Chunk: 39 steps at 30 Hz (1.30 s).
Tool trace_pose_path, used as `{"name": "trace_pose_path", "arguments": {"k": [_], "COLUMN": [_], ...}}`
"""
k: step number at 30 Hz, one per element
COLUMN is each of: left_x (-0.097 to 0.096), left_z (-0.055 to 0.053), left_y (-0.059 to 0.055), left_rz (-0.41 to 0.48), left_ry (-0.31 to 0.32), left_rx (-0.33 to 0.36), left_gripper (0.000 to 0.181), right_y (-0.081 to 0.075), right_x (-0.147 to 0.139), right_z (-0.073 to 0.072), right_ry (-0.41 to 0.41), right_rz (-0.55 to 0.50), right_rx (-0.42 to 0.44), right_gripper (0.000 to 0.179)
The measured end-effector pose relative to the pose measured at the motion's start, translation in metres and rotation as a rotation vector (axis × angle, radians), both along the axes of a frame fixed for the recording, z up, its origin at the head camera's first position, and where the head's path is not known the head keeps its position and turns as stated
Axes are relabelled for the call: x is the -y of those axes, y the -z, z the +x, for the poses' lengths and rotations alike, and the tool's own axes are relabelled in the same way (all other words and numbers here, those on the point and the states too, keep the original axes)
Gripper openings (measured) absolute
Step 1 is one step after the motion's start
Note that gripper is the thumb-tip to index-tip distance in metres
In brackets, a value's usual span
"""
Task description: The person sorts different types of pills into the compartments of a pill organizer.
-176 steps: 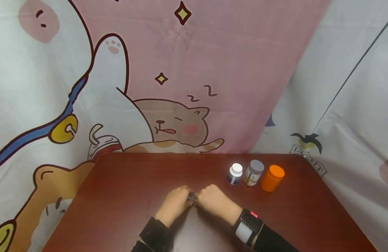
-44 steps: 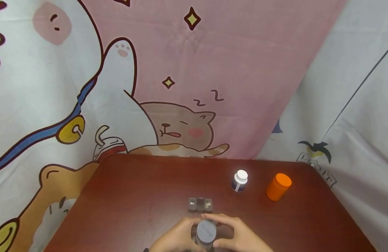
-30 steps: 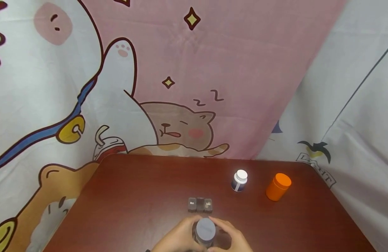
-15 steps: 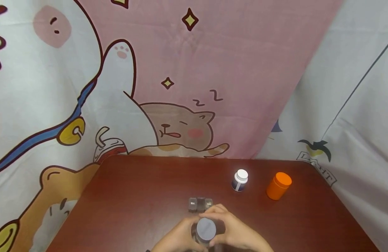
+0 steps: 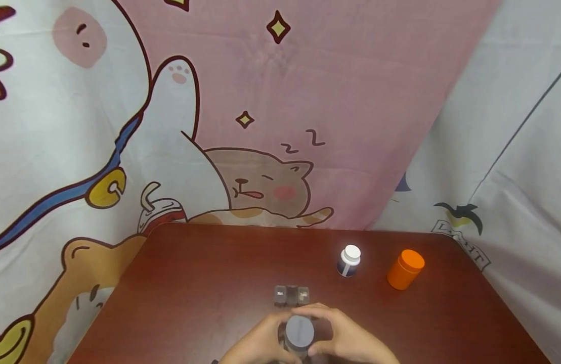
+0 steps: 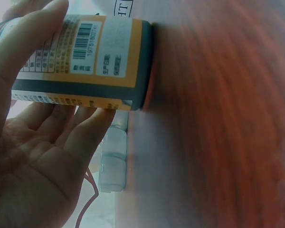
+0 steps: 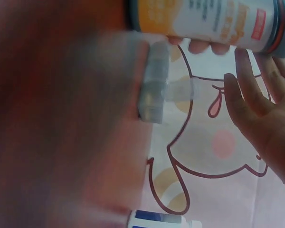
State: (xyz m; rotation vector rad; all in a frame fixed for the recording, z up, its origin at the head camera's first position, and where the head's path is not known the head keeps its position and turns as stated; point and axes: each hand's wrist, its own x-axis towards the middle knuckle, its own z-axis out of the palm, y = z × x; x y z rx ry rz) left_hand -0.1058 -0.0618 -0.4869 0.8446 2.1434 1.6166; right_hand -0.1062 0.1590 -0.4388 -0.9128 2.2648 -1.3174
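Observation:
A pill bottle (image 6: 80,57) with a grey lid (image 5: 300,331) and an orange, white and dark label is held upright near the front of the table. My left hand (image 5: 264,337) grips its body, thumb on one side and fingers on the other. My right hand (image 5: 348,336) curves around the lid, thumb in front and fingers behind. In the right wrist view, the bottle (image 7: 204,19) lies across the top, with fingertips at its lid end. Just beyond the hands sits a small clear pill organizer (image 5: 291,296) with day labels; one flap (image 7: 180,90) stands raised.
A white-capped bottle with a dark blue label (image 5: 349,261) stands behind and to the right. Farther right is an orange jar (image 5: 405,269). The reddish-brown table (image 5: 207,273) ends at a cartoon-print cloth (image 5: 353,101) at the back.
Earlier both hands held the organizer and the grey-lidded bottle stood between the other two. Now the organizer lies on the table and the bottle is in my hands. Lately the right fingers shift around the lid.

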Motion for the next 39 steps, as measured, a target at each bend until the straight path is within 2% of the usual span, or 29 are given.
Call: {"name": "trace_pose_path", "arguments": {"k": [3, 5, 8, 11, 12, 13, 15, 18, 22, 25, 27, 29, 34, 37, 39], "left_x": [-0.001, -0.001, -0.001, 0.000, 0.000, 0.000, 0.000, 0.000, 0.000, 0.001, 0.002, 0.002, 0.000, -0.001, -0.002], "left_z": [0.000, 0.000, 0.000, -0.001, -0.001, -0.002, -0.002, -0.003, -0.001, 0.000, 0.000, -0.001, -0.001, 0.000, 0.000], "left_y": [0.001, 0.001, 0.002, 0.002, 0.001, 0.001, 0.001, 0.000, 0.000, 0.000, -0.001, 0.000, 0.003, 0.003, 0.003], "left_rz": [-0.010, -0.001, 0.014, 0.011, 0.007, 0.002, -0.006, -0.010, -0.003, -0.017, -0.039, -0.039, 0.021, 0.050, 0.067], "left_ry": [0.011, 0.012, 0.005, -0.008, -0.013, -0.018, -0.028, -0.026, -0.015, -0.020, -0.032, -0.034, 0.008, 0.023, 0.022], "left_rx": [-0.069, -0.078, -0.063, -0.028, -0.009, 0.009, 0.044, 0.067, 0.064, 0.052, 0.039, 0.029, 0.020, 0.035, 0.065], "left_gripper": [0.066, 0.062, 0.057, 0.057, 0.057, 0.057, 0.057, 0.058, 0.060, 0.058, 0.059, 0.058, 0.054, 0.053, 0.056], "right_y": [0.008, 0.014, 0.019, 0.017, 0.015, 0.014, 0.012, 0.011, 0.012, 0.011, 0.010, 0.009, 0.006, 0.003, 0.001], "right_x": [0.001, 0.004, 0.013, 0.023, 0.026, 0.028, 0.030, 0.028, 0.022, 0.017, 0.015, 0.013, 0.011, 0.012, 0.012], "right_z": [0.008, 0.016, 0.031, 0.044, 0.046, 0.047, 0.046, 0.039, 0.025, 0.012, 0.001, -0.012, -0.036, -0.039, -0.038], "right_ry": [0.055, 0.115, 0.280, 0.464, 0.510, 0.528, 0.513, 0.410, 0.256, 0.142, 0.048, -0.082, -0.368, -0.444, -0.452], "right_rz": [-0.074, -0.160, -0.252, -0.235, -0.207, -0.186, -0.154, -0.106, -0.049, -0.043, -0.064, -0.102, -0.174, -0.176, -0.162], "right_rx": [-0.035, -0.042, 0.003, 0.095, 0.096, 0.096, 0.071, -0.011, -0.119, -0.113, -0.118, -0.145, -0.242, -0.199, -0.170], "right_gripper": [0.071, 0.073, 0.068, 0.066, 0.066, 0.066, 0.067, 0.070, 0.069, 0.064, 0.062, 0.062, 0.062, 0.061, 0.063]}}
